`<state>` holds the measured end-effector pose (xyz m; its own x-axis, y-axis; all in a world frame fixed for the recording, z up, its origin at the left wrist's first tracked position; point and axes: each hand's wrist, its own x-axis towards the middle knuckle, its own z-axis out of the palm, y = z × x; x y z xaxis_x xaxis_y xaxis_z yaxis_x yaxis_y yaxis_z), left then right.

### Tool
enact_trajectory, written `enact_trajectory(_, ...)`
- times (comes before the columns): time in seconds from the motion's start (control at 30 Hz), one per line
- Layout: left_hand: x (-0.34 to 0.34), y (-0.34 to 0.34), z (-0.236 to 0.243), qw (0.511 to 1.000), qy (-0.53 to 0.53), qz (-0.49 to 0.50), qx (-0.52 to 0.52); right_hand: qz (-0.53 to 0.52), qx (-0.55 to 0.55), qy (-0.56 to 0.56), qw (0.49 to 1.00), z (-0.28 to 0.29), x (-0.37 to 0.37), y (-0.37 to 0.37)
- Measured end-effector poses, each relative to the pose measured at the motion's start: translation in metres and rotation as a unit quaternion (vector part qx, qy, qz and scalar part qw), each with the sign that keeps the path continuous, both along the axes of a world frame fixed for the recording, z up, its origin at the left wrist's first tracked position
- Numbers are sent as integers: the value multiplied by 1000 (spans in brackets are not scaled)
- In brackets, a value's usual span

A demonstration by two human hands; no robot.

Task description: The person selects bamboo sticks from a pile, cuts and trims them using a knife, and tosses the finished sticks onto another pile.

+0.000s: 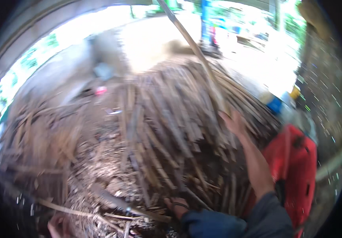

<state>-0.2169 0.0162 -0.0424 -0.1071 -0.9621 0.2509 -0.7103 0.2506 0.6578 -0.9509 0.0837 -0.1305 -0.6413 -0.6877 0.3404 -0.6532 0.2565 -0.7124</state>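
My right hand [232, 121], at the end of my bare forearm on the right, is closed round a long pale wooden pole [194, 49] that slants up to the top of the view. Beneath it lies a broad heap of split sticks [159, 107]. My left hand [57, 226] is at the lower-left edge, near wood chips [99, 158] and a short branch [119, 204]; it is blurred, so its grip is unclear. My foot [173, 204], below a blue trouser leg, stands at the bottom centre among the sticks. The whole picture is smeared by motion.
A red plastic object [298, 174] stands at my right, beside a dark wall [323, 99]. Blue and yellow items [274, 105] sit behind it. A heap of thin wood [40, 139] lies at left. A blue post [204, 25] rises at the back, below the roof edge [28, 31].
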Motion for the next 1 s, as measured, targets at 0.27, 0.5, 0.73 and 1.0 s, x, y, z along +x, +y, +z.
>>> enact_trajectory(0.27,-4,-63,36,864,500,-21,54,247,44,174,952,-9,151,-41)
enact_trajectory(0.5,33,-56,7,739,669,-26,-71,305,20,245,920,-58,173,-73)
enact_trajectory(0.73,54,-28,-13,716,690,-53,-92,302,-39,239,922,-85,142,-86)
enact_trajectory(1.0,51,-20,-18,752,653,7,-88,311,-26,333,890,-98,128,-90)
